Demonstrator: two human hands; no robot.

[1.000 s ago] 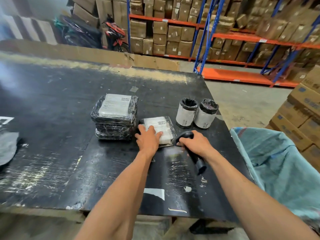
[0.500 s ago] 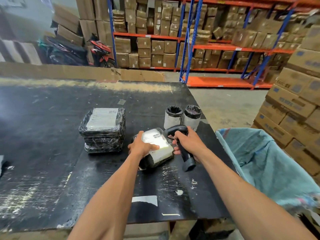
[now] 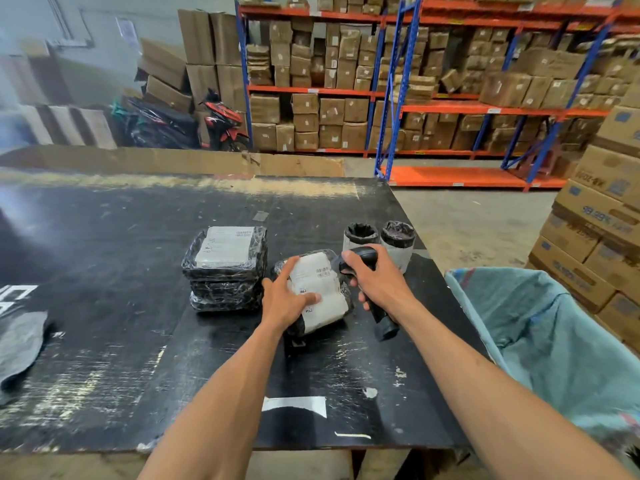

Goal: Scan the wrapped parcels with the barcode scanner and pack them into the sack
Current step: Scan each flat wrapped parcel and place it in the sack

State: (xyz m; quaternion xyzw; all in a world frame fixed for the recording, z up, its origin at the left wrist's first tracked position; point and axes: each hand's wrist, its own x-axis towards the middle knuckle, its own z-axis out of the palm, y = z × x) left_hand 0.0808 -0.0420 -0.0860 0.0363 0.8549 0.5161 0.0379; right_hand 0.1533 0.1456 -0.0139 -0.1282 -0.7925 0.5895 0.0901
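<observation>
**Parcel up off the table, scanner closing in on the label**

Lifted now and tipped label-up, that parcel [image 3: 317, 289], where a second back it lay flat on the black table [image 3: 104, 306] under a flat palm. Left hand [image 3: 289, 301] wrapped around its near-left side, thumb stretched up the left edge, fingers curled over the white label. Right hand [image 3: 375, 284] closed around the barcode scanner [image 3: 367, 285], nose right up against the parcel's upper right corner, handle poking down toward lower centre.

For a clean read, probably worth backing the scanner off a touch and aiming at the barcode print near the label's top right; looks too close and too side-on at the moment. Also worth keeping those left fingers low on the label, off the code. Shiny wrap likely to throw glare, so a slight tilt could help.

Containers: blue-green sack [image 3: 554, 341] gaping open at right of frame, just past the table's right edge; only fabric visible inside, bottom hidden, so can't tell whether anything's packed yet. Stack of wrapped parcels [image 3: 225, 268] waiting left of centre. Two wrapped cylinders [image 3: 379, 242] just behind the scanner, tops black; contents impossible to tell.
</observation>
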